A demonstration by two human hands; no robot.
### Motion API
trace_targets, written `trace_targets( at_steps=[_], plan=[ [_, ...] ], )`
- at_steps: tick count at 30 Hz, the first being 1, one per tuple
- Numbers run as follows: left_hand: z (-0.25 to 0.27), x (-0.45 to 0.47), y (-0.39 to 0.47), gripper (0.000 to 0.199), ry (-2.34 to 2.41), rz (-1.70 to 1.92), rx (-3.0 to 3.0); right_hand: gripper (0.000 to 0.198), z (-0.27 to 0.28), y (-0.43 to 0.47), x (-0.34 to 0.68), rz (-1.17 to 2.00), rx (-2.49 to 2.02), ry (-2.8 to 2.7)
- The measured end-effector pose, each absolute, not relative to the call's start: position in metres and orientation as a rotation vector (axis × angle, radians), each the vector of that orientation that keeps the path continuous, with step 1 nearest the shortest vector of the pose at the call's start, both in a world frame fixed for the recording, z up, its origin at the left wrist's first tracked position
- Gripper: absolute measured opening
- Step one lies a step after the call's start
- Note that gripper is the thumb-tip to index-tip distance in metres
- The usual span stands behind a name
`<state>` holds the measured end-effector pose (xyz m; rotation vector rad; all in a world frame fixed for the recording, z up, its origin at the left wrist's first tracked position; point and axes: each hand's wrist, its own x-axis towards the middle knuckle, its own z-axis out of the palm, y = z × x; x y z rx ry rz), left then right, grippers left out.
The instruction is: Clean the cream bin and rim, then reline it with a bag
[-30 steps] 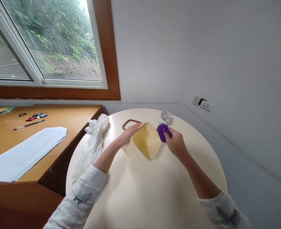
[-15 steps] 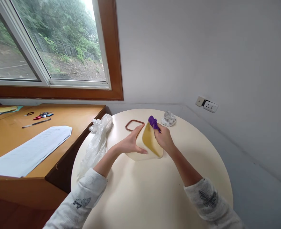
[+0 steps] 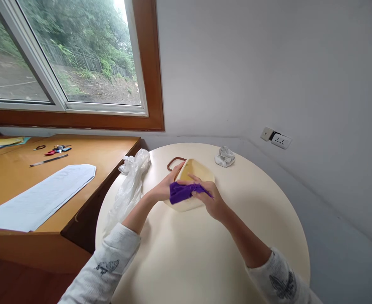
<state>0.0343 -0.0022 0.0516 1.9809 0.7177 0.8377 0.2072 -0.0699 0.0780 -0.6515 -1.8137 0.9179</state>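
Desk: round, cream.
Left hand: grips yellow tub on its left side.
Right hand: presses purple cloth against the tub's near rim.

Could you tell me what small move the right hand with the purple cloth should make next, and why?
Probably draw the crumpled purple cloth along the cream plastic container's near wall: the right hand presses it there, while the left hand steadies the far-left edge.

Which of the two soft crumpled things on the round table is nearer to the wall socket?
The white crumpled cloth; the plastic bag lies at the table's opposite edge.
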Motion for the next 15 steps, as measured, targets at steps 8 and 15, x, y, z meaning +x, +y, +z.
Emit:
trace_targets(
  at_steps=[8,15],
  plan=[
    [0.049,0.029,-0.004,0.107,0.713,0.924,1.861,0.019,0.057,-0.059,0.242,0.863,-1.01,-1.466],
    [0.051,0.029,-0.008,0.102,0.614,0.93,1.822,0.018,0.073,-0.003,0.264,0.598,-1.051,-0.978]
  ],
)
